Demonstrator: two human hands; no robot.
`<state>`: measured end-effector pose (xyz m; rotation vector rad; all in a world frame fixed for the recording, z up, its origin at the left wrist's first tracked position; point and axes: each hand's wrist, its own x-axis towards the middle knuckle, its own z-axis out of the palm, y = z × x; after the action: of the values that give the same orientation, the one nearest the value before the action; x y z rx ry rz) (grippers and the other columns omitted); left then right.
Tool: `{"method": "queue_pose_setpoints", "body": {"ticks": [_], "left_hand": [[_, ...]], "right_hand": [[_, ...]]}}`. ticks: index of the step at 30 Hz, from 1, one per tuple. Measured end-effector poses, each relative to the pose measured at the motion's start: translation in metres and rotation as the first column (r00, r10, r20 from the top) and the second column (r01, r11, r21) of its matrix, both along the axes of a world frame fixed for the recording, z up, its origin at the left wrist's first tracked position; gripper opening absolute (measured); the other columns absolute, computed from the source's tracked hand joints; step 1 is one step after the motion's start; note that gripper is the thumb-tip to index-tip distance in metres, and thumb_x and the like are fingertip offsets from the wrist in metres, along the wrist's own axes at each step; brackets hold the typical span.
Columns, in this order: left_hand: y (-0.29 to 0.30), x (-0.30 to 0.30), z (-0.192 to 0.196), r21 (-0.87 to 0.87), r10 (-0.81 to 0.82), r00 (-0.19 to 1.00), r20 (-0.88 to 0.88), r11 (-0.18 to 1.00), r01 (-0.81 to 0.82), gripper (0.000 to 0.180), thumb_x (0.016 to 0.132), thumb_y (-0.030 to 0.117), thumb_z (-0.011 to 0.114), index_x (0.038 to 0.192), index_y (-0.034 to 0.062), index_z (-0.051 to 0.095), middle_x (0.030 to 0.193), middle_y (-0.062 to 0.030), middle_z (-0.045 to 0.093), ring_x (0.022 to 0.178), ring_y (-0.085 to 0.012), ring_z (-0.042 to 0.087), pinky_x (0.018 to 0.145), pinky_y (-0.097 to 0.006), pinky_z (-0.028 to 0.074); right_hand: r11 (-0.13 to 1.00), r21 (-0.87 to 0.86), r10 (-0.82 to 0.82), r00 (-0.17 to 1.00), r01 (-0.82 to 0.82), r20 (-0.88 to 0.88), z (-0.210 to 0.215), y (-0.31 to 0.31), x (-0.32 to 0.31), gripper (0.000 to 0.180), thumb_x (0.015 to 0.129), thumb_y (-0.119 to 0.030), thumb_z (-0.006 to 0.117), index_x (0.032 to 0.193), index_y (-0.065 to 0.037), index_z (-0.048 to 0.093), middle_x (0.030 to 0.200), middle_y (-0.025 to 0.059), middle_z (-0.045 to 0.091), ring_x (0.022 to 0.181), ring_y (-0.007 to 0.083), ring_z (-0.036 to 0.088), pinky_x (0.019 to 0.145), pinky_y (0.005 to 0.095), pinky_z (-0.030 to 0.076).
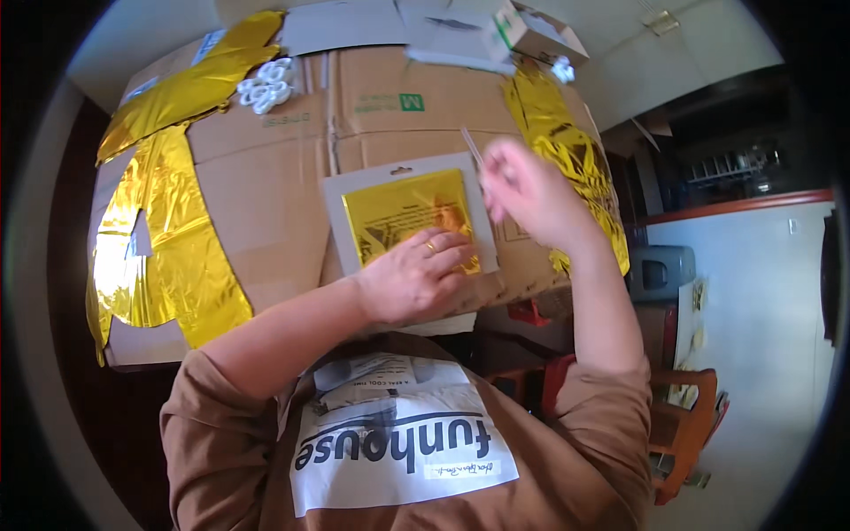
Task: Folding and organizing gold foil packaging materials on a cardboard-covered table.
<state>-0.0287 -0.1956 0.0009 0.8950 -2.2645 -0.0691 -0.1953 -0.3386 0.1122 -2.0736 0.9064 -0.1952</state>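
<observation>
Item: flat packet of gold foil on a grey-white backing card with a hang hole at its top edge, lying near the middle of a large brown cardboard sheet that covers the table. Left hand: palm down, fingers spread flat and pressing on the packet's lower right corner, at about 5 o'clock from the packet's centre; a ring shows on one finger. Right hand: raised just beside the packet at its 3 o'clock, fingers pinched together on a thin pale strip that sticks up toward 11 o'clock (motion blur hides exactly what the strip is). Surroundings: one large crinkled gold foil balloon, uninflated, spread along the cardboard's 9 o'clock side; a second gold foil piece at 10 o'clock; a third running down the 2 to 3 o'clock edge, behind the right hand. A cluster of small white plastic rings sits at 11 o'clock, touching the upper gold piece. Grey-white cards and a small open carton lie at 12 to 1 o'clock. An orange-red chair stands off the table at 4 o'clock.
</observation>
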Motion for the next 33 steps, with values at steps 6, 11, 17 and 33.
{"method": "queue_pose_setpoints", "body": {"ticks": [6, 11, 17, 33], "left_hand": [[-0.001, 0.002, -0.007, -0.046, -0.004, 1.0, 0.029, 0.999, 0.006, 0.025, 0.074, 0.012, 0.073, 0.095, 0.002, 0.065, 0.11, -0.0153, 0.067, 0.112, -0.0332, 0.067, 0.101, -0.048, 0.051], [0.0, 0.001, -0.004, -0.077, 0.016, 1.0, 0.022, 0.997, -0.014, 0.021, 0.08, 0.005, 0.074, 0.098, 0.0007, 0.065, 0.106, -0.0138, 0.068, 0.108, -0.0324, 0.069, 0.099, -0.048, 0.055], [0.001, -0.002, -0.002, -0.063, 0.036, 0.999, 0.025, 0.997, -0.034, 0.022, 0.08, 0.003, 0.077, 0.099, -0.0002, 0.065, 0.105, -0.013, 0.069, 0.107, -0.0313, 0.069, 0.098, -0.046, 0.056], [0.0, -0.002, 0.0, 0.001, 0.007, 1.0, 0.028, 1.0, -0.007, 0.017, 0.077, 0.008, 0.077, 0.09, 0.0012, 0.067, 0.104, -0.0129, 0.068, 0.107, -0.0328, 0.069, 0.098, -0.048, 0.056]], "right_hand": [[0.927, -0.34, -0.171, 0.985, 0.161, 0.0, -0.048, 0.109, -0.117, 0.013, 0.09, -0.011, 0.073, 0.096, -0.005, 0.063, 0.082, 0.0128, 0.069, 0.071, 0.0332, 0.069, 0.069, 0.0403, 0.055], [0.715, -0.66, -0.129, 0.971, 0.23, 0.199, -0.087, 0.137, -0.115, 0.017, 0.081, -0.002, 0.078, 0.092, -0.006, 0.065, 0.086, 0.0082, 0.066, 0.078, 0.0287, 0.066, 0.072, 0.0387, 0.054], [0.613, -0.754, -0.191, 0.97, 0.236, 0.149, -0.097, 0.124, -0.091, 0.017, 0.084, -0.004, 0.075, 0.099, -0.005, 0.065, 0.086, 0.0098, 0.063, 0.077, 0.0302, 0.062, 0.072, 0.0409, 0.051], [0.638, -0.763, 0.207, 0.978, -0.105, 0.038, -0.085, 0.06, -0.071, 0.026, 0.083, -0.008, 0.073, 0.108, -0.005, 0.067, 0.096, 0.0047, 0.06, 0.086, 0.025, 0.06, 0.078, 0.0352, 0.049]]}}
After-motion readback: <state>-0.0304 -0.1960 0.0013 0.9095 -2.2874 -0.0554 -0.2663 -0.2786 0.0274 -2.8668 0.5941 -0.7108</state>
